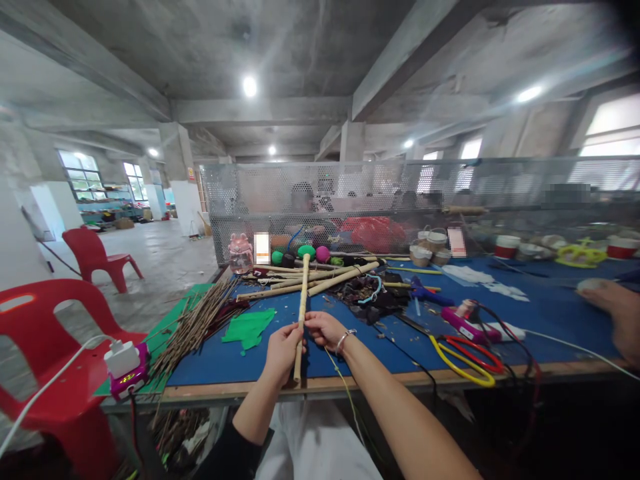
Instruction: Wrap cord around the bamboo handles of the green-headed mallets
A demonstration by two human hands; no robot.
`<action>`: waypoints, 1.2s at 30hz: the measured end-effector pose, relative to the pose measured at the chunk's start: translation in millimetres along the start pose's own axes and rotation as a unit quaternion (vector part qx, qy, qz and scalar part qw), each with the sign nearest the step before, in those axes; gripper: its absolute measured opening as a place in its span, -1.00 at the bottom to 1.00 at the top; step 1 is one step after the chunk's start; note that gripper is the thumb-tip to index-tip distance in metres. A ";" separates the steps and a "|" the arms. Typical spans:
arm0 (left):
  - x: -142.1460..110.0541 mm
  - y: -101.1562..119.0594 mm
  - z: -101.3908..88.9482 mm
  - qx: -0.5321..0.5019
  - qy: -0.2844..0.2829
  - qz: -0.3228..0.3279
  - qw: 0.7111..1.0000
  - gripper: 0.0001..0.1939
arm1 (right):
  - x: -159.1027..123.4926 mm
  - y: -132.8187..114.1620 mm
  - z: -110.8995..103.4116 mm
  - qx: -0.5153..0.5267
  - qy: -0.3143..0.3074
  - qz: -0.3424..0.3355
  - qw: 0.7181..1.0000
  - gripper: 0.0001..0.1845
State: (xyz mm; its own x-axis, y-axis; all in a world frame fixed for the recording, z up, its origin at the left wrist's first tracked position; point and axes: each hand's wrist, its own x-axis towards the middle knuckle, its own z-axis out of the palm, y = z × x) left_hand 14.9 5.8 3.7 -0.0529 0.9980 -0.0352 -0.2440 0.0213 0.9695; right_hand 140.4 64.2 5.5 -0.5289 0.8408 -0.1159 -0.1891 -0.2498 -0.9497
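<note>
A pale bamboo stick [303,293] stands nearly upright over the table's near edge. My left hand [283,348] is closed round its lower part. Against the stick's right side, slightly higher, the fingers of my right hand [325,327] are pinched together. A thin yellow-green cord [346,383] runs from under my right hand down over the table edge; whether the fingers grip the cord or only the stick is hidden. A green ball [307,252] shows at the stick's far end; I cannot tell if they are joined. More bamboo sticks [280,288] lie beyond.
Thin twigs [195,327] and a green scrap [249,329] lie left on the blue table [220,367]. To the right are yellow-handled scissors [463,367], a purple power strip [470,325] and cables. Another person's hand [607,300] is far right. Mesh [260,187] closes the back.
</note>
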 end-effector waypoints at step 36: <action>-17.8 18.1 -9.2 -0.010 -0.188 -0.119 0.975 -0.71 | -2.0 -0.7 -3.1 0.073 -0.036 0.039 0.996 -0.67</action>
State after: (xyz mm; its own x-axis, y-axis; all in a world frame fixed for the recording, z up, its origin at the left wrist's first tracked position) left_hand 2.6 -12.1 19.6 0.3648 0.9167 -0.1632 -0.2252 0.2570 0.9398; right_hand 144.2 64.2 5.5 -0.6039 0.7806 -0.1613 -0.2606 -0.3846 -0.8855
